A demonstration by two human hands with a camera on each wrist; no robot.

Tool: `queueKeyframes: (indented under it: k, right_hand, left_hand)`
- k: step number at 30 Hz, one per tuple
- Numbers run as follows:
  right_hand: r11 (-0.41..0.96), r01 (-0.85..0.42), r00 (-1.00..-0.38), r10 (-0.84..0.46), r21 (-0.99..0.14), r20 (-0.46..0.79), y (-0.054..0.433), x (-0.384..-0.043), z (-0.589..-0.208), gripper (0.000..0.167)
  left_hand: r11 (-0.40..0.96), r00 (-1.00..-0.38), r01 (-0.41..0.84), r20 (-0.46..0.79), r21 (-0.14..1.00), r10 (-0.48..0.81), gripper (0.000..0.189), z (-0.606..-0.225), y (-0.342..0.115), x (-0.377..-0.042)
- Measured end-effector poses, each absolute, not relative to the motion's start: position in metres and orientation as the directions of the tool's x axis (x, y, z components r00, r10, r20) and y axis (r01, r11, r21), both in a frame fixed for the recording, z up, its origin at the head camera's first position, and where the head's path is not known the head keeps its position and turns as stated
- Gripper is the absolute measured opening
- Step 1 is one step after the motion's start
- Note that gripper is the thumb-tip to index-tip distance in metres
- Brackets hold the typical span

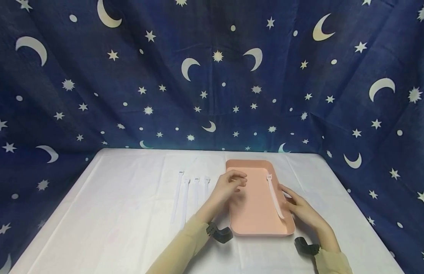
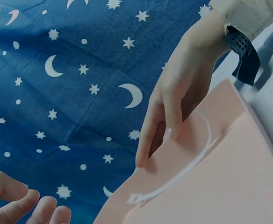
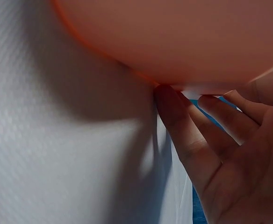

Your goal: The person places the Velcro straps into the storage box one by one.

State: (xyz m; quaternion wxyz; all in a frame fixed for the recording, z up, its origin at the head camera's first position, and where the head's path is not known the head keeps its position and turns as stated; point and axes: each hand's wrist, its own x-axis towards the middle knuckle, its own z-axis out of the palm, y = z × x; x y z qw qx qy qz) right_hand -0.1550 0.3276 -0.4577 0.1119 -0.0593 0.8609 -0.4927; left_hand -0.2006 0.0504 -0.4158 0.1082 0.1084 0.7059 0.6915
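A pink tray [image 1: 253, 224] lies on the white-covered table. Inside it, along the right side, is a white cable tie [image 1: 275, 198] with a slotted head at the far end. My left hand [image 1: 229, 186] hovers over the tray's left edge, its fingers loosely bent and nothing between them. With the right hand [image 1: 302, 209] I hold the tray's right rim, thumb over the edge and fingers against the outer wall. From below, the right wrist view shows these fingertips [image 3: 167, 95] touching the tray. More white cable ties [image 1: 185, 201] lie left of the tray, roughly side by side.
The white tablecloth [image 1: 105, 213] covers the table, whose far edge meets a dark blue curtain [image 1: 170, 125] with moons and stars. The curtain also hangs along both sides. My left forearm [image 1: 184, 243] passes over the near ends of some ties.
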Motion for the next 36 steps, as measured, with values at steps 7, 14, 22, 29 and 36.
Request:
queueKeyframes:
  k: [7,14,22,29,36]
  right_hand:
    - [0.489,-0.003,-0.966,-0.228,-0.872,-0.124,0.327,-0.154,-0.456,0.063]
    - [0.492,0.002,-0.967,-0.222,-0.871,-0.128,0.326,-0.154,-0.457,0.064]
    - [0.496,0.012,-0.966,-0.218,-0.868,-0.138,0.326,-0.154,-0.456,0.064]
    - [0.514,0.024,-0.967,-0.207,-0.858,-0.150,0.324,-0.155,-0.458,0.064]
    - [0.530,0.042,-0.971,-0.178,-0.847,-0.160,0.326,-0.155,-0.458,0.064]
  left_hand:
    - [0.035,-0.960,0.013,0.003,0.999,0.281,0.027,-0.419,0.028,-0.204]
    - [0.036,-0.972,0.015,0.006,0.999,0.236,0.028,-0.421,0.010,-0.208]
    - [0.019,-0.975,0.012,0.007,1.000,0.220,0.027,-0.418,-0.004,-0.210]
    - [0.009,-0.987,-0.012,-0.014,1.000,0.157,0.027,-0.417,-0.023,-0.214]
    - [-0.003,-0.993,-0.026,-0.025,1.000,0.114,0.026,-0.420,-0.036,-0.223]
